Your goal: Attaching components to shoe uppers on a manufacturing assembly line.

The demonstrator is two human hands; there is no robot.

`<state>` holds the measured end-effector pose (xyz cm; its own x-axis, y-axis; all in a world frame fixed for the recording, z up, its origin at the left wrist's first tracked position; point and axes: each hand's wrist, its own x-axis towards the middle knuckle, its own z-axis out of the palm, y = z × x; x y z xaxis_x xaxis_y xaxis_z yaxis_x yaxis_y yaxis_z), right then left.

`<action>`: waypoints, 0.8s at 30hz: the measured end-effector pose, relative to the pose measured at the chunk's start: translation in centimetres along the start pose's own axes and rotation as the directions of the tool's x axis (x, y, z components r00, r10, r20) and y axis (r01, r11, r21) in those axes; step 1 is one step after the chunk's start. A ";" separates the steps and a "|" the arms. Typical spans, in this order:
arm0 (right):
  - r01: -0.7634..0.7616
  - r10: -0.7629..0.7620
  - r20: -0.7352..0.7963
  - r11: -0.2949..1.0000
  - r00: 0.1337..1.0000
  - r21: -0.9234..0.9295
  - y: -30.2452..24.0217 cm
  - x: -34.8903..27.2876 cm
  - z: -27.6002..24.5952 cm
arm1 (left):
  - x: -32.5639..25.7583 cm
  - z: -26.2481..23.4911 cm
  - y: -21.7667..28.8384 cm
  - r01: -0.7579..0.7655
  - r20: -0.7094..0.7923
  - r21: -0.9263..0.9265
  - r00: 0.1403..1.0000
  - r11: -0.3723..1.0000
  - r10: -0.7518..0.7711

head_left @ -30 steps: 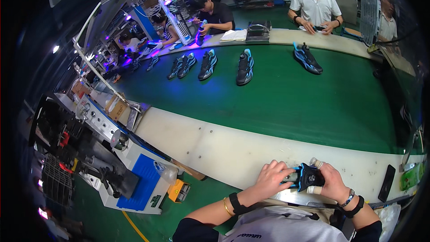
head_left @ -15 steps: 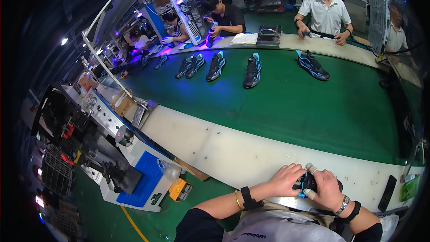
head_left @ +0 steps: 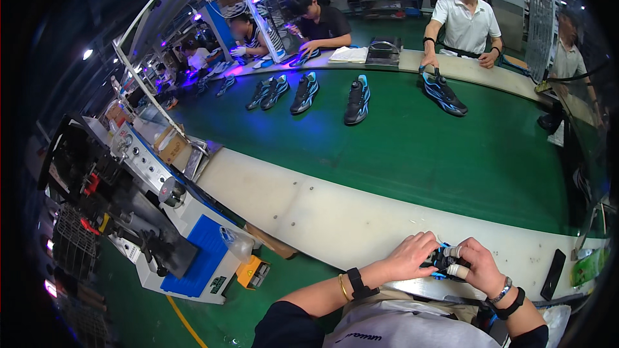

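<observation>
A black sneaker with blue trim [head_left: 442, 260] is between my hands, low over the near edge of the white bench [head_left: 367, 232]. My left hand [head_left: 409, 259] grips its left side with curled fingers. From the right, my right hand [head_left: 481, 269] closes on it, with pale tape or finger covers around some fingertips. My hands hide much of the shoe, so its exact pose is hard to read.
Several similar sneakers [head_left: 356, 100] stand on the green belt [head_left: 387, 154]. Across it, a person in a white shirt [head_left: 467, 26] touches another sneaker [head_left: 443, 95]. A machine with a blue panel [head_left: 193, 254] stands left; a black phone [head_left: 553, 275] lies right.
My right hand's fingers have shifted on the shoe, showing more of its top. Across the belt, the white-shirted person has reached out to a sneaker. The dark-shirted person has lowered a shoe.
</observation>
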<state>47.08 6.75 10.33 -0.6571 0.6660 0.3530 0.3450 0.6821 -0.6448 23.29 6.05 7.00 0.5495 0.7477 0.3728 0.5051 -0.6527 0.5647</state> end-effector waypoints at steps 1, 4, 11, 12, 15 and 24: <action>-0.178 0.175 -0.052 0.983 0.983 -0.053 -0.2 -0.4 0.5 | 0.1 0.0 0.1 -0.005 0.002 -0.007 1.000 1.000 0.005; -0.400 0.387 -0.156 0.914 0.909 -0.066 -0.6 -0.3 1.5 | 0.2 -0.1 0.2 0.018 0.010 -0.010 1.000 1.000 -0.018; -0.404 0.391 -0.138 0.911 0.910 -0.080 -0.1 -0.5 1.7 | -0.1 0.1 0.0 0.040 0.003 0.027 0.999 0.999 -0.040; -0.406 0.392 -0.143 0.910 0.909 -0.086 0.0 -0.9 1.6 | 0.0 0.0 0.1 0.060 0.034 0.031 0.998 0.998 -0.061; -0.367 0.368 0.005 0.925 0.930 0.098 -2.0 1.1 -0.4 | 0.0 0.0 -0.1 0.037 0.027 0.041 0.999 0.998 -0.038; -0.463 0.471 -0.070 0.880 0.879 0.106 -0.8 -0.1 0.7 | 0.0 0.1 0.1 0.064 0.038 0.061 0.997 0.996 -0.067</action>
<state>46.42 5.92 10.39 -0.3685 0.9280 0.0545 0.5367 0.2602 -0.8027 23.45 6.00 6.97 0.5395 0.7843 0.3062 0.5787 -0.6095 0.5418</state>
